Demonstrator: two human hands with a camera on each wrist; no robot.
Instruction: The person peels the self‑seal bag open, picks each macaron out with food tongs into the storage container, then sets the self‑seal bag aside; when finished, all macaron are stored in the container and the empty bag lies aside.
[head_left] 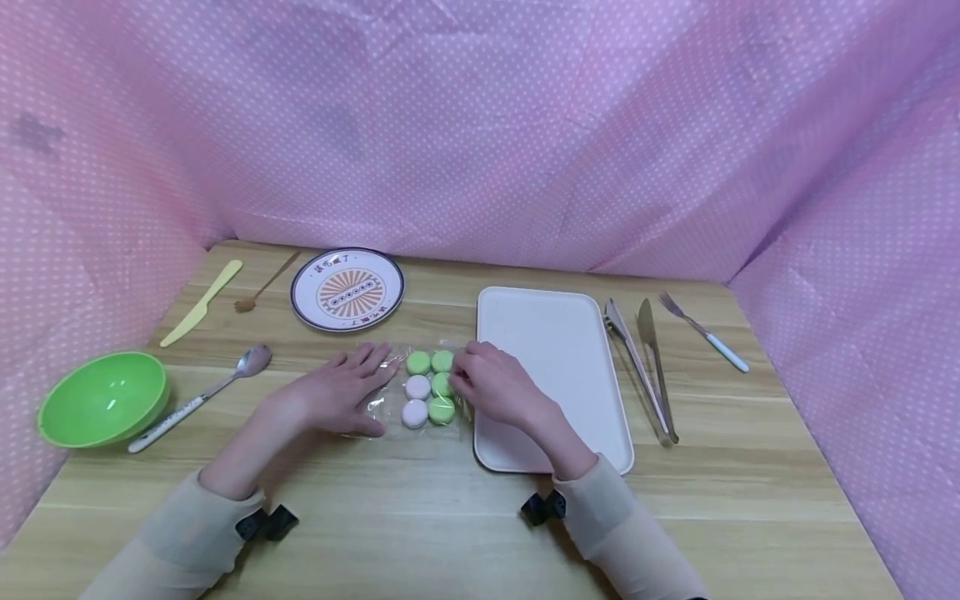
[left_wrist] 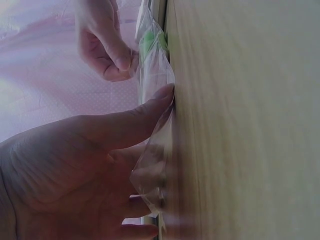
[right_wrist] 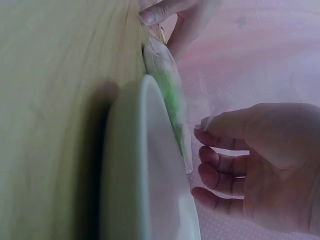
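A clear plastic bag (head_left: 387, 403) lies on the wooden table with round macarons inside, several green (head_left: 442, 410) and two pale pink (head_left: 415, 414). My left hand (head_left: 339, 392) rests on the bag's left end with fingers spread, its thumb pressing the film at the table in the left wrist view. At the bag's right end, my right hand (head_left: 497, 382) pinches the film between thumb and forefinger. In the right wrist view, the right hand (right_wrist: 270, 162) has its other fingers loosely curled, and the film is raised toward its fingertips.
A white tray (head_left: 551, 367) lies beneath my right hand. Farther right are tongs (head_left: 637, 358), a knife (head_left: 656, 358) and a fork (head_left: 705, 332). To the left are a plate (head_left: 307, 287), a green bowl (head_left: 105, 404), a spoon (head_left: 202, 398), a yellow knife (head_left: 202, 304) and a honey dipper (head_left: 266, 285).
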